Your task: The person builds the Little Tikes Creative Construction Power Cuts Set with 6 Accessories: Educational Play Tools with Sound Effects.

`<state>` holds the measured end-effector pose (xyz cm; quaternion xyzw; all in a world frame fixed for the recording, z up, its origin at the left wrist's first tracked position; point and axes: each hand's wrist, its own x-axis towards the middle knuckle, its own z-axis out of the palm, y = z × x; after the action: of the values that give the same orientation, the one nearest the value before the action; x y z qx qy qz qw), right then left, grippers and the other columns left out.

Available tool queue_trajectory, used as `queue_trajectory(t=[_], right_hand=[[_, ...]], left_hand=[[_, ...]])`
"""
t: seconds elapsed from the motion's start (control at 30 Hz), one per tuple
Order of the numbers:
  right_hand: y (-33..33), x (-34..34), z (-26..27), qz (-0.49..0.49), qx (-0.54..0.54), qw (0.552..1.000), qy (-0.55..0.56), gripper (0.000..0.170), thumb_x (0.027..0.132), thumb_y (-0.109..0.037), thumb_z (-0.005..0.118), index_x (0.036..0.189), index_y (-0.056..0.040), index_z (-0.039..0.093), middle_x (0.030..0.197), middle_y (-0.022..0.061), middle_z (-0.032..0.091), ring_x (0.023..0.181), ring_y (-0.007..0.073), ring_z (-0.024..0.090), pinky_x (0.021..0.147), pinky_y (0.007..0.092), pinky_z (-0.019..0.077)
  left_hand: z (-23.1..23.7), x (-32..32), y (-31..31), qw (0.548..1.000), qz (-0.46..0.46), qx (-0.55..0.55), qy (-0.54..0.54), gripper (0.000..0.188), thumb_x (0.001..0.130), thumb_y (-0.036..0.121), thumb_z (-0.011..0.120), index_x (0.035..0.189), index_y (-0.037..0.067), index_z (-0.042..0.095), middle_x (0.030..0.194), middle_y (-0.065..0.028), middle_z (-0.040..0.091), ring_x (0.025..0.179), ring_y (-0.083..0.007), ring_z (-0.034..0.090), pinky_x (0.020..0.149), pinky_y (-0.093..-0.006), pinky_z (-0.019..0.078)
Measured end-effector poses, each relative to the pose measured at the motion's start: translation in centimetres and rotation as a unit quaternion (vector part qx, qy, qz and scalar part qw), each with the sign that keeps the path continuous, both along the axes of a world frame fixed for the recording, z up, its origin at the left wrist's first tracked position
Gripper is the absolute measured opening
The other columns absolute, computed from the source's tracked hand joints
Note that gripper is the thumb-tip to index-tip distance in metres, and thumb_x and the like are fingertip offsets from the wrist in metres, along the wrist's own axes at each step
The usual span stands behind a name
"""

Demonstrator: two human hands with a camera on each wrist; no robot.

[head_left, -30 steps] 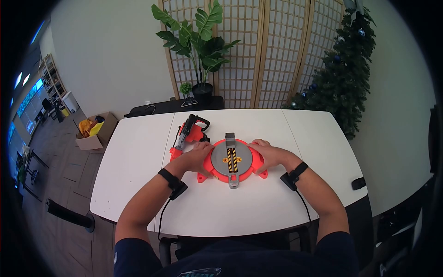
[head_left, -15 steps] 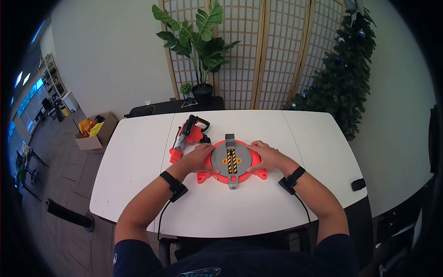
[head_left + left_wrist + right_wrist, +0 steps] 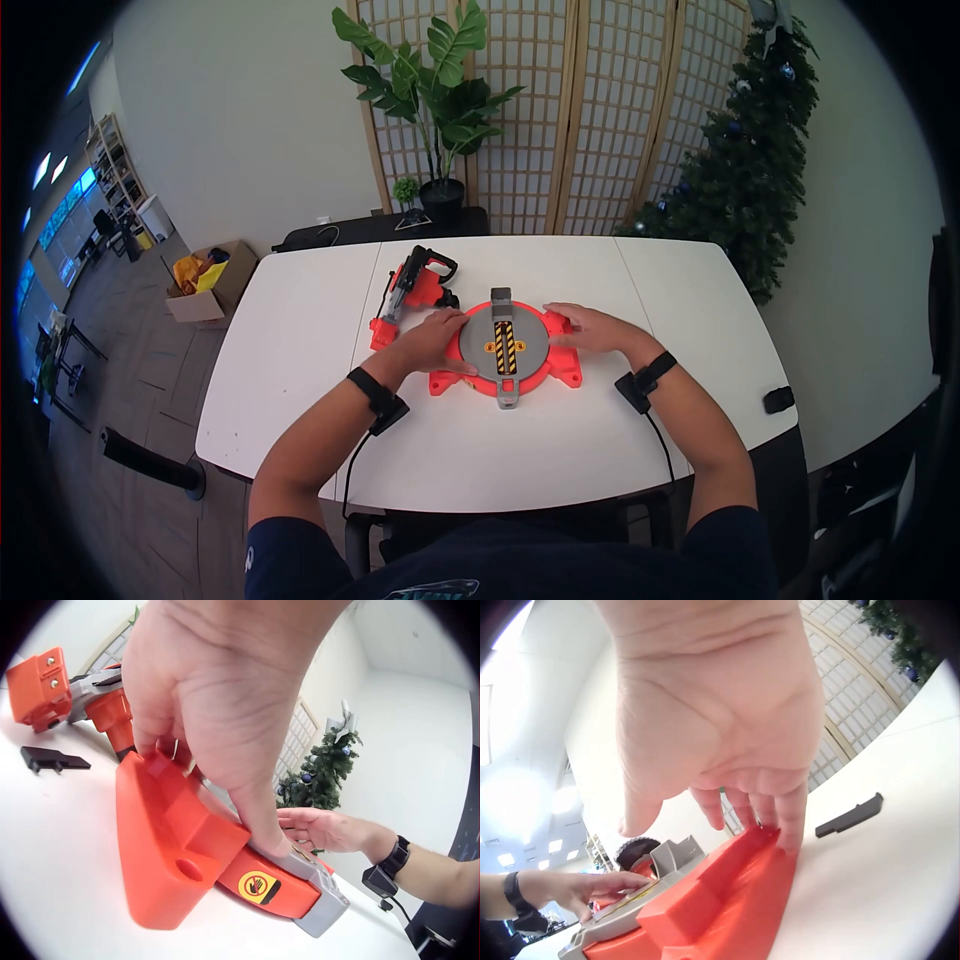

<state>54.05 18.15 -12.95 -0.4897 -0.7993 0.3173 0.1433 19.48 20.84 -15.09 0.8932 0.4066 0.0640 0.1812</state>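
A round orange toy miter saw base (image 3: 532, 345) lies flat on the white table, with a grey turntable and a yellow-and-black striped strip across its middle. On its left side, my left hand (image 3: 432, 342) holds the base, the thumb across the turntable's rim and the fingers over the orange side wing (image 3: 150, 847). My right hand (image 3: 592, 330) hovers at the right side, fingers extended down to the far part of the orange wing (image 3: 735, 892), thumb lifted clear. Behind the left hand rests an orange, grey and black toy saw head (image 3: 420, 287) with a looped handle.
Small flat black pieces lie on the white table beside the base, one (image 3: 52, 759) to the left and one (image 3: 851, 816) to the right. A black object (image 3: 777, 399) sits near the table's right edge. A cardboard box (image 3: 222, 290) stands on the floor at left.
My right thumb has come off the base and that hand has shifted slightly right. Earlier, the left thumb slid up onto the turntable's rim. The base stays about where it was.
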Motion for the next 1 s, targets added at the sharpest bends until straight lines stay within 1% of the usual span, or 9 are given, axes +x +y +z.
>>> queue_trajectory(t=[0.07,0.13,0.27,0.37,0.57,0.8,0.9,0.97,1.0], right_hand=[[0.6,1.4,-0.4,-0.024,-0.057,0.997,0.056,0.073,0.087,-0.038,0.074,0.146,-0.0065,0.045,0.141,0.0191,0.052,0.123,0.0327,0.057,0.105,0.0392,0.0463],[1.9,3.3,-2.3,-0.101,0.056,0.993,-0.025,0.059,0.092,-0.027,0.07,0.142,-0.0054,0.049,0.135,0.0185,0.057,0.12,0.0291,0.058,0.102,0.0358,0.048],[2.4,6.0,-3.2,-0.13,0.12,0.966,-0.189,0.046,0.081,-0.022,0.078,0.121,-0.0056,0.063,0.118,0.012,0.066,0.109,0.0244,0.064,0.089,0.0356,0.0532],[2.4,6.4,-3.9,-0.129,0.102,0.971,-0.172,0.032,0.078,-0.019,0.078,0.107,-0.0074,0.068,0.105,0.0082,0.069,0.101,0.0243,0.066,0.085,0.0369,0.0538],[2.6,5.8,-4.0,-0.16,0.099,0.963,-0.192,0.023,0.073,-0.017,0.077,0.093,-0.0075,0.071,0.095,0.0067,0.071,0.094,0.0241,0.066,0.078,0.0388,0.0538],[2.9,6.3,-4.7,-0.126,0.133,0.963,-0.2,0.022,0.073,-0.017,0.076,0.093,-0.0077,0.072,0.09,0.0065,0.072,0.088,0.0264,0.068,0.075,0.0388,0.0543],[2.1,5.0,-2.3,-0.16,0.091,0.975,-0.121,0.018,0.078,-0.014,0.075,0.092,-0.005,0.072,0.092,0.0073,0.073,0.082,0.0225,0.069,0.071,0.0356,0.0542],[1.4,3.9,-0.4,-0.146,-0.021,0.989,0.021,0.018,0.089,-0.013,0.069,0.104,-0.0032,0.07,0.092,0.0077,0.073,0.079,0.0135,0.068,0.065,0.0291,0.0518],[0.8,3.1,0.3,-0.147,-0.021,0.989,0.021,0.018,0.089,-0.013,0.069,0.104,-0.0032,0.07,0.092,0.0077,0.073,0.079,0.0135,0.068,0.065,0.0291,0.0518]], left_hand=[[0.5,0.0,-0.2,1.0,-0.003,-0.004,0.013,0.106,0.065,0.049,0.089,0.146,0.0,0.04,0.15,-0.018,0.039,0.14,-0.0338,0.038,0.115,-0.0402,0.0371],[0.6,0.0,-0.3,1.0,-0.004,-0.004,0.012,0.107,0.064,0.049,0.089,0.146,0.001,0.04,0.15,-0.0178,0.039,0.14,-0.0339,0.038,0.115,-0.0402,0.037],[0.3,0.0,-0.2,1.0,-0.004,0.006,0.012,0.109,0.063,0.048,0.09,0.147,0.001,0.039,0.15,-0.0175,0.038,0.141,-0.034,0.037,0.115,-0.0404,0.0365],[0.3,0.0,-0.2,1.0,-0.001,0.002,0.011,0.109,0.063,0.049,0.09,0.147,0.001,0.039,0.15,-0.0174,0.038,0.141,-0.0342,0.037,0.116,-0.0406,0.0362],[0.4,-0.1,-0.2,1.0,-0.001,-0.018,-0.002,0.107,0.063,0.048,0.09,0.147,0.004,0.039,0.152,-0.0176,0.037,0.143,-0.0357,0.034,0.117,-0.041,0.0338],[0.5,0.0,-0.4,1.0,0.008,-0.017,-0.003,0.108,0.062,0.048,0.09,0.146,0.003,0.039,0.151,-0.0182,0.038,0.142,-0.0353,0.034,0.117,-0.0413,0.0336],[0.5,0.0,-0.5,1.0,0.014,0.01,-0.002,0.109,0.062,0.049,0.091,0.145,0.0,0.04,0.149,-0.0186,0.041,0.141,-0.0355,0.036,0.117,-0.0417,0.0339],[1.8,0.2,-1.2,0.999,0.031,0.018,-0.013,0.111,0.06,0.048,0.092,0.145,0.0,0.039,0.144,-0.0191,0.046,0.139,-0.0353,0.039,0.116,-0.042,0.0354],[2.0,0.4,-1.3,0.999,0.031,0.018,-0.012,0.111,0.06,0.048,0.092,0.145,0.0,0.039,0.144,-0.0191,0.046,0.139,-0.0353,0.039,0.116,-0.042,0.0354]])
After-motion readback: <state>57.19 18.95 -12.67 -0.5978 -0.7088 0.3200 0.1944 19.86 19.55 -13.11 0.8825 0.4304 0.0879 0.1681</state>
